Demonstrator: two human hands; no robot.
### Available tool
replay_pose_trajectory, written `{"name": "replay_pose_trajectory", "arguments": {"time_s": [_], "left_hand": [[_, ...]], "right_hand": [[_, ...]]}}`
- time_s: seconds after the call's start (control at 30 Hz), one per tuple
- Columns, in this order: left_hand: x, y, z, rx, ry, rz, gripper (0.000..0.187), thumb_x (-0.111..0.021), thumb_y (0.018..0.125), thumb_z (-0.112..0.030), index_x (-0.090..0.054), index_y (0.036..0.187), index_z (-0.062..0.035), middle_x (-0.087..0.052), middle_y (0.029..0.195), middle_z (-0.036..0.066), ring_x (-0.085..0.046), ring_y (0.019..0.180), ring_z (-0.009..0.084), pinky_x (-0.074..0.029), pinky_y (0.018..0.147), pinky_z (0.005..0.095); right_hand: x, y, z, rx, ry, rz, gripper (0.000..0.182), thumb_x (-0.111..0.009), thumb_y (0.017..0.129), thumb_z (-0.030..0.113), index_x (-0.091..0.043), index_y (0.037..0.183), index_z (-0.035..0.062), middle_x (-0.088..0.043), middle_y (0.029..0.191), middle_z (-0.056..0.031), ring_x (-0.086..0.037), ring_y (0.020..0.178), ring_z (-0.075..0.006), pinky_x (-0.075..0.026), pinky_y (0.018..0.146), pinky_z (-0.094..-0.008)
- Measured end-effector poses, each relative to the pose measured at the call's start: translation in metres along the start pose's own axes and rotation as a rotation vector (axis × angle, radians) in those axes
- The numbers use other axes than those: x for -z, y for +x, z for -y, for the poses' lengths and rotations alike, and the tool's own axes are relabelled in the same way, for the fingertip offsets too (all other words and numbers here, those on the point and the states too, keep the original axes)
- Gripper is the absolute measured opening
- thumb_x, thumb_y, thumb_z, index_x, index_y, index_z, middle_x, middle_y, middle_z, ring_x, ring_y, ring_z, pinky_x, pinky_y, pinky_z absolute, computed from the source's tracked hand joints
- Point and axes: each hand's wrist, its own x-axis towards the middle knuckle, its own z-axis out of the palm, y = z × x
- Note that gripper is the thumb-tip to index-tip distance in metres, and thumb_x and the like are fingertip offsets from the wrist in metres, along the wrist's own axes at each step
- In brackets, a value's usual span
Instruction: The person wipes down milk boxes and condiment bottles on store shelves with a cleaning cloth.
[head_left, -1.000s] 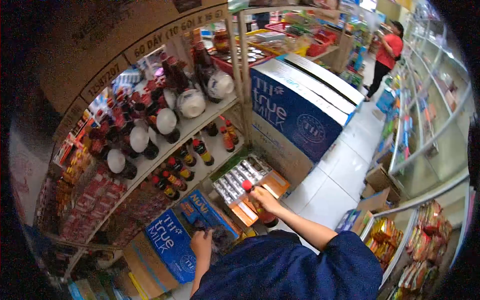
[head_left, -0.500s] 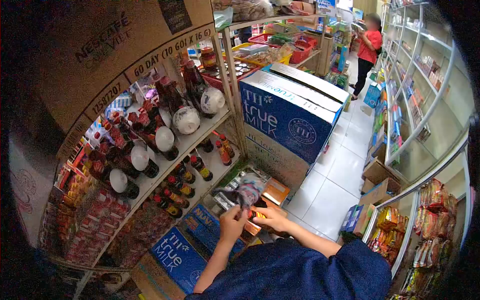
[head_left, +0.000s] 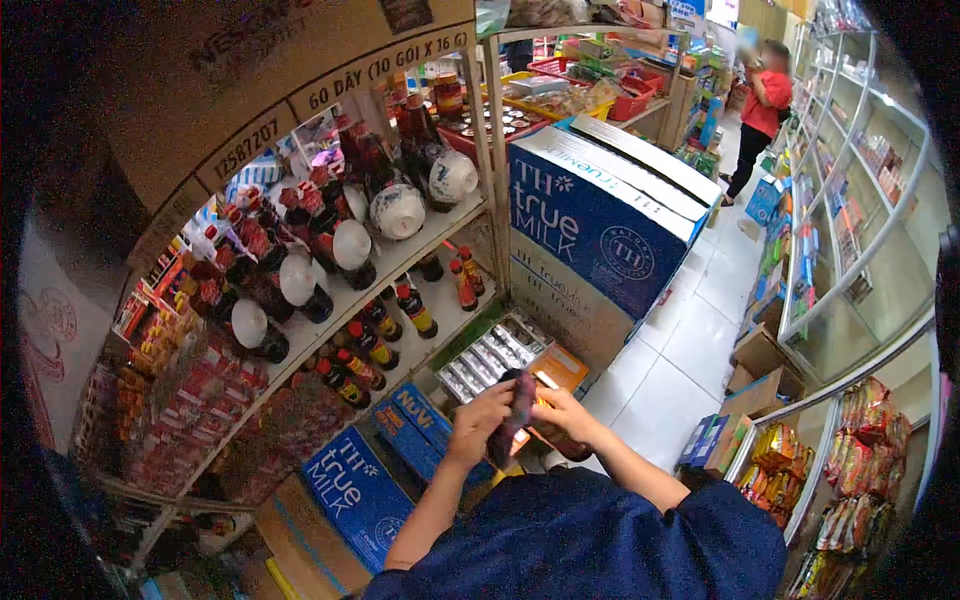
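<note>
Near the lower middle, my left hand (head_left: 482,420) is closed round a dark, blurred cloth-like item (head_left: 514,415). Close on its right, my right hand (head_left: 562,418) is closed round a small dark bottle (head_left: 562,441) with a yellow and red label, partly hidden by the fingers. Just beyond the hands lies a tray of silvery packs (head_left: 492,358), with an orange box (head_left: 560,368) at its right. Small sauce bottles (head_left: 416,310) stand on the lower shelf to the left.
A stacked TH true MILK carton (head_left: 590,210) rises ahead. Left, a shelf (head_left: 420,240) bears dark bottles and white-wrapped bowls. A tiled aisle (head_left: 690,330) leads to a person in red (head_left: 763,105). Glass cabinets (head_left: 850,200) line the right side.
The view has shifted, so shelves and cartons appear further right. The cloth-like item has turned from a spread, multicoloured blur to a darker, narrower shape between my hands. More of the silvery packs shows.
</note>
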Motion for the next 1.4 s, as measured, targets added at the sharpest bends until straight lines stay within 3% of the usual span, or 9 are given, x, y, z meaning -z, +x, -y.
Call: {"name": "replay_pose_trajectory", "arguments": {"time_s": [0.2,0.4,0.57,0.73,0.97,1.13,1.23,1.27,1.4], "left_hand": [[0.000,-0.005,-0.011,0.181,0.222,-0.027,0.024,-0.062,0.074,-0.021,-0.057,0.089,-0.0024,-0.055,0.101,0.013,-0.049,0.101,0.0272,-0.033,0.090,0.0362],[-0.006,0.013,-0.019,-0.107,0.560,-0.124,0.039,-0.067,0.064,-0.023,-0.055,0.097,-0.0065,-0.037,0.124,0.018,-0.027,0.119,0.0264,-0.027,0.094,0.0357],[-0.020,0.018,-0.029,0.102,0.047,-0.230,0.014,-0.058,0.076,-0.015,-0.060,0.082,-0.0022,-0.062,0.077,0.006,-0.057,0.073,0.0120,-0.043,0.071,0.0257],[-0.010,0.018,-0.020,0.186,0.055,-0.375,0.015,-0.057,0.077,-0.015,-0.059,0.077,-0.0002,-0.058,0.071,0.002,-0.053,0.069,0.0090,-0.042,0.066,0.0239],[0.023,0.029,-0.051,0.045,0.133,-0.581,0.026,-0.053,0.079,-0.022,-0.057,0.067,0.0003,-0.061,0.069,0.013,-0.056,0.059,0.0161,-0.046,0.056,0.0284],[0.034,0.032,-0.063,-0.160,-0.108,-0.687,0.036,-0.049,0.082,-0.032,-0.056,0.071,0.0019,-0.058,0.075,0.017,-0.057,0.061,0.0249,-0.047,0.057,0.0334],[0.040,0.035,-0.053,-0.344,-0.269,-0.496,0.039,-0.048,0.082,-0.035,-0.055,0.080,0.0033,-0.055,0.090,0.019,-0.057,0.063,0.0272,-0.047,0.053,0.0358],[0.039,0.040,-0.051,-0.432,-0.497,-0.377,0.038,-0.052,0.081,-0.032,-0.055,0.081,0.0062,-0.054,0.093,0.019,-0.057,0.064,0.0278,-0.047,0.051,0.0356],[0.037,0.051,-0.057,-0.332,-0.508,-0.440,0.023,-0.055,0.080,-0.020,-0.053,0.080,0.0034,-0.053,0.087,0.016,-0.056,0.059,0.0257,-0.047,0.050,0.0339]], "right_hand": [[-0.005,0.009,-0.001,0.003,0.165,0.271,0.037,-0.049,0.080,0.032,-0.051,0.092,-0.0032,-0.055,0.077,-0.0079,-0.047,0.074,-0.0139,-0.038,0.067,-0.0302],[-0.005,0.014,0.020,-0.098,0.323,0.339,0.037,-0.047,0.082,0.029,-0.053,0.096,-0.0047,-0.054,0.088,-0.0076,-0.047,0.087,-0.0150,-0.037,0.077,-0.0272],[-0.006,0.024,0.044,-0.162,0.532,0.384,0.039,-0.043,0.085,0.026,-0.043,0.116,0.0019,-0.050,0.083,0.0000,-0.045,0.078,-0.0072,-0.037,0.067,-0.0202],[-0.011,0.025,0.066,-0.253,0.413,0.200,0.035,-0.043,0.086,0.027,-0.044,0.111,0.0020,-0.048,0.074,0.0034,-0.043,0.065,-0.0038,-0.036,0.057,-0.0187],[-0.007,0.032,0.051,-0.115,-0.118,0.472,0.049,-0.061,0.073,0.041,-0.050,0.097,-0.0001,-0.058,0.079,-0.0143,-0.056,0.072,-0.0243,-0.042,0.066,-0.0326],[-0.018,0.019,0.028,-0.030,-0.080,0.325,0.049,-0.061,0.073,0.040,-0.052,0.097,-0.0014,-0.058,0.088,-0.0146,-0.056,0.077,-0.0222,-0.043,0.070,-0.0327],[-0.029,-0.001,0.031,-0.468,0.842,0.319,0.049,-0.054,0.078,0.037,-0.046,0.109,0.0006,-0.053,0.103,-0.0163,-0.057,0.076,-0.0250,-0.048,0.072,-0.0360],[-0.035,-0.001,0.009,-0.538,1.409,0.776,0.058,-0.048,0.079,0.044,-0.039,0.114,-0.0011,-0.053,0.099,-0.0188,-0.057,0.070,-0.0300,-0.050,0.058,-0.0413],[-0.041,0.011,0.038,-0.471,1.533,0.922,0.063,-0.043,0.078,0.053,-0.042,0.108,-0.0022,-0.055,0.085,-0.0174,-0.057,0.065,-0.0299,-0.049,0.048,-0.0409]]}}
